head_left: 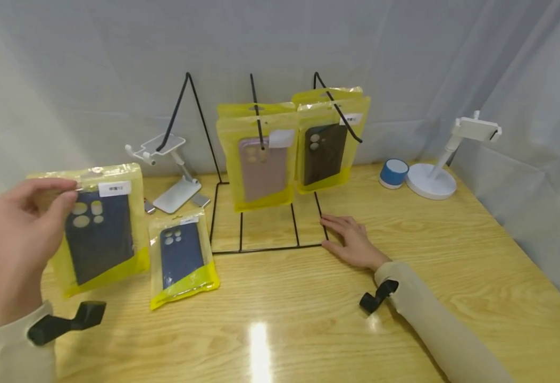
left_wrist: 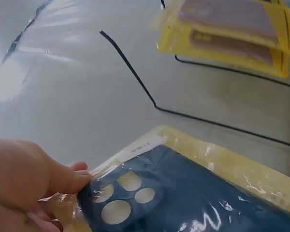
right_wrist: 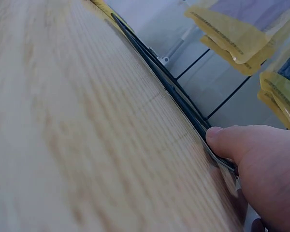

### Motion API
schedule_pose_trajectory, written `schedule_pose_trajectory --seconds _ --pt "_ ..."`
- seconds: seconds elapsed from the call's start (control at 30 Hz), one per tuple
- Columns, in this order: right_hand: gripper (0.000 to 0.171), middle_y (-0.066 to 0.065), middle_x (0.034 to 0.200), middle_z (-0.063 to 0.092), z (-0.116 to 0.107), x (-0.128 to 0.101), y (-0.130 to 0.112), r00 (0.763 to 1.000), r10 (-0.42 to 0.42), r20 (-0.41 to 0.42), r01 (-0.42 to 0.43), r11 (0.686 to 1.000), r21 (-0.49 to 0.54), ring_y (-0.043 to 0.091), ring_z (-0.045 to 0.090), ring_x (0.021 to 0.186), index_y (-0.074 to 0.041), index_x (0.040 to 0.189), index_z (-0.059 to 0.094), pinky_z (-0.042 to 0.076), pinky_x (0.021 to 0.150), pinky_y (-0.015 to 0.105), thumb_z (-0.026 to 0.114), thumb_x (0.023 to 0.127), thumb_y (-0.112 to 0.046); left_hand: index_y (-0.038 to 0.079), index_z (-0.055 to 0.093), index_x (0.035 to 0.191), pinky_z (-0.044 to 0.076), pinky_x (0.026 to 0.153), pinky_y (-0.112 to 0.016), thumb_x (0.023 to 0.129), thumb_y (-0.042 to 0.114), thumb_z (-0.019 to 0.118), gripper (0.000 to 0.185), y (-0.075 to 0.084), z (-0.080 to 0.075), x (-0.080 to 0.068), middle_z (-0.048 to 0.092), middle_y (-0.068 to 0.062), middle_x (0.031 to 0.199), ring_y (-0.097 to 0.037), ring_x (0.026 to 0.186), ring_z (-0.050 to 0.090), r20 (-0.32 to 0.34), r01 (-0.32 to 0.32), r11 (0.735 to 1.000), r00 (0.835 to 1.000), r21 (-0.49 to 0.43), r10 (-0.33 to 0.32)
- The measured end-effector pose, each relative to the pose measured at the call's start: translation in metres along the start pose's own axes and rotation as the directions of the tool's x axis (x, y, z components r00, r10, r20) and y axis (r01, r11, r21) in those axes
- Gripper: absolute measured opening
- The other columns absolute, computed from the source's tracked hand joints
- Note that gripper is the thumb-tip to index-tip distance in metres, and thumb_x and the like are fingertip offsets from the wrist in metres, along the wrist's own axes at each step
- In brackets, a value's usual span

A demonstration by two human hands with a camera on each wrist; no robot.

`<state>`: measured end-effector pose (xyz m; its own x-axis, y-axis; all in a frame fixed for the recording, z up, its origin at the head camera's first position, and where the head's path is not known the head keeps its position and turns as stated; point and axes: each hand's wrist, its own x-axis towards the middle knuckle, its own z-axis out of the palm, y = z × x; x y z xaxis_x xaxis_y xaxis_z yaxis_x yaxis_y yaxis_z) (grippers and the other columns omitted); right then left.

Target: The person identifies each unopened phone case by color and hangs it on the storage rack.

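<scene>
My left hand [head_left: 31, 229] pinches the top left edge of a clear and yellow pouch between thumb and fingers. Inside that pouch is a dark blue phone case [left_wrist: 183, 188] with round camera holes. The pouch is raised, left of the black wire display rack [head_left: 270, 249]. Flat on the table beside it lies a second pouched blue phone case [head_left: 181, 255]. My right hand [head_left: 353, 244] rests at the rack's right front corner, fingertips and thumb touching the base wire [right_wrist: 183, 106]. Pouched phone cases hang on the middle and right hooks; the left hook [left_wrist: 128, 65] is bare.
A pink phone case [head_left: 262, 173] and a dark one [head_left: 325, 154] show in the front hanging pouches. Behind the rack's left side stands a white phone stand [head_left: 176, 197]. A blue and white cylinder [head_left: 393, 173] and another white stand [head_left: 431, 182] are at the back right.
</scene>
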<state>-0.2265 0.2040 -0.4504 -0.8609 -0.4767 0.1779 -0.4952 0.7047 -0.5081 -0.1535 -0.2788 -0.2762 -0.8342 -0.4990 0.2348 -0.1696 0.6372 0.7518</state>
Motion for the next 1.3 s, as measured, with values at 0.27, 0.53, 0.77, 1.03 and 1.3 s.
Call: schedule_pose_trajectory --seconds 0.27,0.53,0.77,1.03,1.3 --pt "0.056 0.008 0.152 0.039 -0.004 0.001 0.0 1.0 0.022 0.011 -0.022 1.0 0.001 0.03 0.035 0.132 -0.01 0.144 0.044 0.026 0.095 0.053 0.062 0.094 -0.029 0.021 0.07 0.103 0.034 0.058 -0.012 0.094 0.014 0.06 0.015 0.025 0.002 -0.012 0.056 0.027 0.084 -0.003 0.065 0.043 -0.047 -0.135 0.98 0.99 -0.143 0.13" --pt "0.056 0.009 0.152 0.038 -0.005 0.0 0.0 1.0 0.026 0.012 -0.026 0.999 0.019 0.031 0.034 0.132 -0.009 0.144 0.044 0.025 0.095 0.053 0.062 0.094 -0.028 0.021 0.07 0.097 0.029 0.047 -0.017 0.093 0.01 0.061 0.015 0.042 -0.003 -0.009 0.055 0.022 0.068 -0.004 0.05 0.034 0.021 -0.334 0.919 0.938 -0.211 0.346" --pt "0.057 0.008 0.152 0.038 -0.006 0.002 0.001 0.999 0.032 0.022 -0.032 0.999 0.0 0.03 0.035 0.132 -0.01 0.145 0.044 0.026 0.095 0.053 0.062 0.094 -0.029 0.01 0.071 0.099 0.032 0.048 -0.018 0.091 0.004 0.062 0.013 0.054 0.0 -0.006 0.061 0.018 0.083 -0.005 0.054 0.04 0.091 -0.374 0.877 0.904 -0.302 0.417" --pt "0.056 0.008 0.151 0.04 -0.004 0.001 0.0 1.0 0.024 0.011 -0.024 1.0 0.004 0.03 0.036 0.132 -0.01 0.144 0.045 0.025 0.096 0.053 0.063 0.094 -0.028 0.001 0.072 0.095 0.035 0.052 -0.016 0.087 -0.007 0.061 0.016 0.064 0.013 -0.008 0.067 0.009 0.087 -0.01 0.055 0.041 0.084 -0.376 0.754 0.866 -0.539 0.493" --pt "0.057 0.009 0.151 0.04 0.001 0.0 0.001 1.0 0.007 -0.002 -0.007 1.0 -0.003 0.031 0.037 0.13 -0.009 0.143 0.046 0.026 0.094 0.053 0.063 0.093 -0.028 -0.006 0.069 0.091 0.047 0.063 -0.014 0.085 -0.013 0.059 0.014 0.068 0.019 -0.011 0.068 -0.002 0.087 -0.013 0.066 0.054 0.085 -0.334 0.573 0.808 -0.748 0.582"
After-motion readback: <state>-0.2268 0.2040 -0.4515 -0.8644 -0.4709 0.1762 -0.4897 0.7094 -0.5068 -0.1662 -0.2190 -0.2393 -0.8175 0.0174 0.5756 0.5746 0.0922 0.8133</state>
